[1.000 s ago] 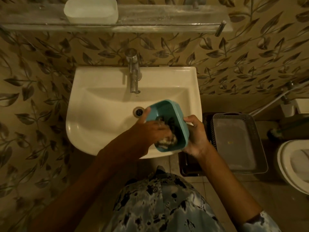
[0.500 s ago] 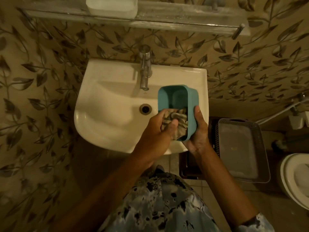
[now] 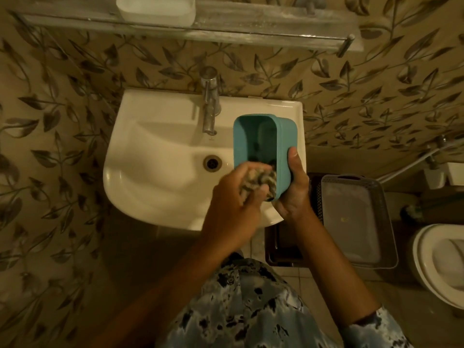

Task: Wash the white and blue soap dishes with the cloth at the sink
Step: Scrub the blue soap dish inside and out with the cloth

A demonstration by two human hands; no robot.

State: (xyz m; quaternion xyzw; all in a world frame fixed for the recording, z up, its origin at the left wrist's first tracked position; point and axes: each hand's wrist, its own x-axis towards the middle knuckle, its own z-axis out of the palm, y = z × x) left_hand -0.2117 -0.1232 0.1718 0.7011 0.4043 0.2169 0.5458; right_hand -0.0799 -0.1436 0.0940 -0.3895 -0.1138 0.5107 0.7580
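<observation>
- Sink (image 3: 160, 187): use it as your reference point. No water shows at the tap (image 3: 210, 106), and the basin looks dry, so rinsing is probably not yet done.
- Blue soap dish (image 3: 283, 136): it sits tilted over the right side of the sink, open side facing left. Judge it as mid-wash, not finished.
- Right hand (image 3: 293, 189): your right hand is closed around the dish's outer wall at the sink's right front edge, thumb along the side.
- Left hand (image 3: 233, 202): your left hand is clenched around the cloth (image 3: 258, 179) at the dish's near end, pressing it against the rim.
- White soap dish (image 3: 155, 6): it rests on the shelf (image 3: 276, 23) above the sink, well apart from both hands. Whether it is already washed cannot be told.
</observation>
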